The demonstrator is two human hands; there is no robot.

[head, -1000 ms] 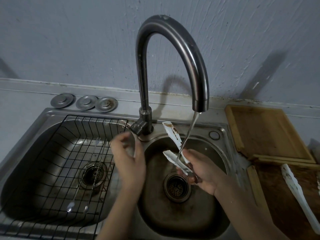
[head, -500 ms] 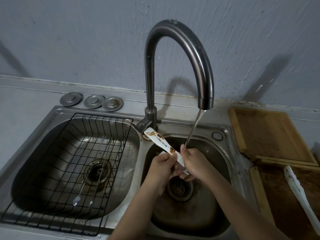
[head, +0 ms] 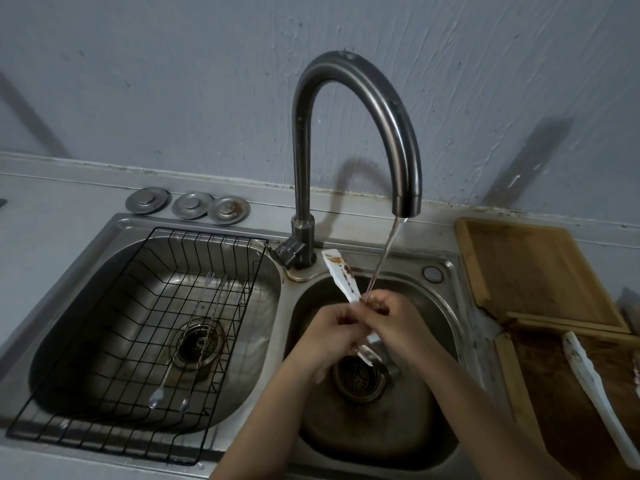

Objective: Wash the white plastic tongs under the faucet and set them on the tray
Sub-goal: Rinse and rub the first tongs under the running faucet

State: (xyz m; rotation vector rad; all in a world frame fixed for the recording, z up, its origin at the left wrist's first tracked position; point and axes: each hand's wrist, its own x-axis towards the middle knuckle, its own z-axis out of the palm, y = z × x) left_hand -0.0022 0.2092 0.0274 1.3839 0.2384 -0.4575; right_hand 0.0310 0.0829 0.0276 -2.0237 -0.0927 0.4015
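White plastic tongs (head: 341,275) with brown stains on the tip stick up and to the left out of both my hands, above the right sink basin (head: 436,427). My left hand (head: 330,336) and my right hand (head: 393,317) are closed on the tongs' middle, which they hide. The tongs' lower end (head: 372,348) shows below my fingers. Water runs from the curved dark faucet (head: 381,109) onto my right hand's fingers and the tongs. A black wire tray (head: 114,420) sits in the left basin.
Two thin metal utensils (head: 173,393) lie in the wire tray. Three metal drain lids (head: 188,206) rest behind the left basin. Wooden boards (head: 526,268) lie right of the sink, with another stained white tong (head: 599,393) on the lower one.
My left hand left the faucet handle and joined my right hand on the tongs. The tongs' arms closed together, and the stained tip now points up beside the stream.
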